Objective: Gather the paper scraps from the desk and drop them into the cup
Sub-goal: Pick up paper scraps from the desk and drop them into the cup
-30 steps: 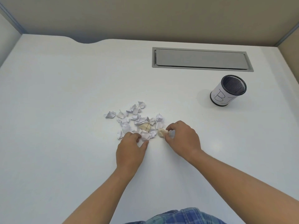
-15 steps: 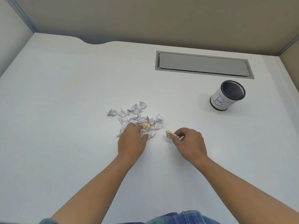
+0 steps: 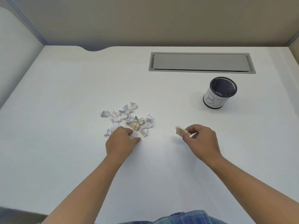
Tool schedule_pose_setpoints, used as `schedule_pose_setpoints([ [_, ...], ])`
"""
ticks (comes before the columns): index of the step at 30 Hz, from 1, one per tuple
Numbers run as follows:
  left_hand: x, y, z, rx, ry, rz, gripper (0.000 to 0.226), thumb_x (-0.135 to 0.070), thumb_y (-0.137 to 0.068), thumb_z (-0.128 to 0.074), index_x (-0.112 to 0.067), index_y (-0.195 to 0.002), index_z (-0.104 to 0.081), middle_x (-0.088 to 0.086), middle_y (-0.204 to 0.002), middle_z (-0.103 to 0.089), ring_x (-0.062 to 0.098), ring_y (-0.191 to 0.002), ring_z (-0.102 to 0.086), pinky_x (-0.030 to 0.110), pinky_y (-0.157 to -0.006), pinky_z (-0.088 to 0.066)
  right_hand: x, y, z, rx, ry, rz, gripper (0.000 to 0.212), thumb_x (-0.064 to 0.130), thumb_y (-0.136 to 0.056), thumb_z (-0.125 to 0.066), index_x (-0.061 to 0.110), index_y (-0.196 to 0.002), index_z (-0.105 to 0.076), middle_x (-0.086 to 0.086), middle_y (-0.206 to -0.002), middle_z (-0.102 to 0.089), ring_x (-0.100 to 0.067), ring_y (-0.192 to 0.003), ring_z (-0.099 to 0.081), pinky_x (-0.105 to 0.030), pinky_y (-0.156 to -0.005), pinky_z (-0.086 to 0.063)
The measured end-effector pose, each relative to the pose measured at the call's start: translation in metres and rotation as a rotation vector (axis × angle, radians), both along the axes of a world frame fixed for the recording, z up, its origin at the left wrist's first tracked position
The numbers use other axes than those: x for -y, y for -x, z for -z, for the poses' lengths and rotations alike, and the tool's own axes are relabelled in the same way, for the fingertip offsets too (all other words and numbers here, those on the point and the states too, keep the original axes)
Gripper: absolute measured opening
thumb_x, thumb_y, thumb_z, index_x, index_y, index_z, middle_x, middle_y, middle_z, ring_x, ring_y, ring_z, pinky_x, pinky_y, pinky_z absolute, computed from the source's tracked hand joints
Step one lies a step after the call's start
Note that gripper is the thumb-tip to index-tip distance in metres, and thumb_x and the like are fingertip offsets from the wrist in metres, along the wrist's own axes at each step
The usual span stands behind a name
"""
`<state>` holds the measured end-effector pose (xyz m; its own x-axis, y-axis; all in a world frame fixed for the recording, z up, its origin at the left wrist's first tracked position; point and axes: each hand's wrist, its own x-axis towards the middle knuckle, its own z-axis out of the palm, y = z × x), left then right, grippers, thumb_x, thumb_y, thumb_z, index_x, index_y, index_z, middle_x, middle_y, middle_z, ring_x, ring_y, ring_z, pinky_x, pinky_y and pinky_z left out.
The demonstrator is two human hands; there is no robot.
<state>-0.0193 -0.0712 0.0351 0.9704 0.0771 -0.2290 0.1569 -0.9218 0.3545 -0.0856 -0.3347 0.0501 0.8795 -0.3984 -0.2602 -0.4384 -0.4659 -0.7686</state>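
Your right hand (image 3: 202, 139) pinches a beige scrap (image 3: 179, 130): release it only squarely above the mesh cup (image 3: 216, 101); your left hand (image 3: 120, 143) grips a white scrap (image 3: 134, 135).

Your worktop (image 3: 64, 94) is a plain white surface with a curved notch (image 3: 93, 49) cut into its far edge on the left. A grey rectangular cable hatch (image 3: 200, 62) sits flush in it at the far right. Just nearer than the hatch, a black mesh cup (image 3: 215, 101) stands upright, wrapped in a white paper label with hand-drawn letters. Well apart from it, near the middle, crumpled white paper scraps (image 3: 127, 118) lie in a loose cluster, with one tan scrap (image 3: 135, 125) among them. At the cluster's near edge, a white scrap (image 3: 134, 135) lies under the curled fingers of your left hand (image 3: 120, 143).
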Motion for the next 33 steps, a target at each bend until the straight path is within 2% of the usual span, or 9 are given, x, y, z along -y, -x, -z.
schedule_pose_setpoints([
  [5, 0.01, 0.0, 0.001, 0.008, -0.116, 0.066, 0.025, -0.043, -0.091, -0.059, -0.026, -0.106, -0.07, -0.005, -0.112, -0.063, 0.021, -0.102, -0.063, 0.033, -0.075, -0.05, 0.009, 0.003, 0.003, 0.0, -0.027, 0.001, 0.01, 0.036, -0.077, -0.073, 0.034, -0.07, -0.066, 0.018, -0.051, -0.062, -0.002, -0.049, -0.057, -0.023, -0.051, -0.041],
  [8, 0.016, -0.001, -0.003, 0.055, -0.204, 0.125, 0.023, -0.032, -0.094, -0.051, -0.022, -0.088, -0.07, -0.003, -0.097, -0.063, 0.024, -0.088, -0.062, 0.03, -0.061, -0.042, 0.014, 0.002, 0.004, 0.002, -0.05, 0.008, 0.011, 0.036, -0.077, -0.073, 0.034, -0.07, -0.066, 0.018, -0.05, -0.061, -0.001, -0.049, -0.056, -0.023, -0.051, -0.04],
  [10, 0.019, -0.001, -0.008, 0.108, -0.184, 0.119, 0.022, -0.029, -0.093, -0.052, -0.022, -0.085, -0.071, -0.005, -0.091, -0.064, 0.022, -0.082, -0.061, 0.028, -0.058, -0.039, 0.017, 0.001, 0.005, 0.005, -0.067, 0.018, 0.011, 0.037, -0.077, -0.074, 0.033, -0.07, -0.066, 0.018, -0.048, -0.059, -0.001, -0.047, -0.054, -0.023, -0.051, -0.039],
  [15, 0.048, -0.009, -0.038, 0.194, 0.239, 0.017, 0.012, -0.03, -0.09, -0.063, -0.034, -0.08, -0.069, -0.025, -0.072, -0.063, -0.004, -0.067, -0.058, 0.016, -0.058, -0.039, 0.027, -0.003, 0.005, 0.034, -0.088, 0.038, 0.013, 0.035, -0.079, -0.075, 0.031, -0.07, -0.067, 0.018, -0.048, -0.058, -0.001, -0.046, -0.053, -0.022, -0.049, -0.039],
  [18, 0.081, -0.018, -0.056, 0.174, 0.461, 0.02, 0.014, -0.026, -0.087, -0.067, -0.035, -0.076, -0.069, -0.024, -0.07, -0.066, -0.009, -0.063, -0.059, 0.012, -0.061, -0.041, 0.036, -0.006, 0.001, 0.081, -0.093, 0.058, 0.016, 0.036, -0.079, -0.077, 0.03, -0.068, -0.067, 0.019, -0.05, -0.057, -0.002, -0.046, -0.05, -0.019, -0.049, -0.038],
  [22, 0.135, -0.039, -0.073, 0.129, 0.591, 0.106, 0.008, -0.028, -0.081, -0.073, -0.029, -0.073, -0.073, -0.018, -0.066, -0.069, -0.007, -0.063, -0.062, 0.016, -0.06, -0.045, 0.059, -0.015, -0.014, 0.172, -0.073, 0.118, 0.025, 0.048, -0.076, -0.079, 0.027, -0.068, -0.069, 0.02, -0.062, -0.064, -0.003, -0.048, -0.051, -0.015, -0.05, -0.042],
  [25, 0.176, -0.054, -0.081, 0.075, 0.677, 0.153, 0.007, -0.029, -0.078, -0.078, -0.026, -0.072, -0.076, -0.018, -0.058, -0.067, -0.007, -0.053, -0.058, 0.011, -0.052, -0.039, 0.084, -0.022, -0.027, 0.234, -0.036, 0.19, 0.027, 0.05, -0.073, -0.081, 0.026, -0.067, -0.069, 0.019, -0.064, -0.066, -0.001, -0.049, -0.054, -0.01, -0.05, -0.043],
  [29, 0.222, -0.071, -0.083, 0.038, 0.742, 0.169, 0.009, -0.029, -0.077, -0.078, -0.028, -0.069, -0.074, -0.018, -0.061, -0.069, -0.006, -0.056, -0.061, 0.014, -0.056, -0.044, 0.116, -0.031, -0.039, 0.284, -0.001, 0.268, 0.028, 0.051, -0.071, -0.082, 0.026, -0.071, -0.068, 0.019, -0.064, -0.068, 0.001, -0.047, -0.055, -0.013, -0.049, -0.044],
  [33, 0.256, -0.088, -0.082, 0.003, 0.766, 0.136, 0.014, -0.03, -0.076, -0.078, -0.027, -0.064, -0.072, -0.015, -0.065, -0.07, 0.003, -0.065, -0.065, 0.021, -0.061, -0.05, 0.138, -0.042, -0.046, 0.327, 0.004, 0.334, 0.036, 0.056, -0.069, -0.081, 0.027, -0.078, -0.062, 0.01, -0.063, -0.067, 0.0, -0.046, -0.052, -0.019, -0.05, -0.044],
])
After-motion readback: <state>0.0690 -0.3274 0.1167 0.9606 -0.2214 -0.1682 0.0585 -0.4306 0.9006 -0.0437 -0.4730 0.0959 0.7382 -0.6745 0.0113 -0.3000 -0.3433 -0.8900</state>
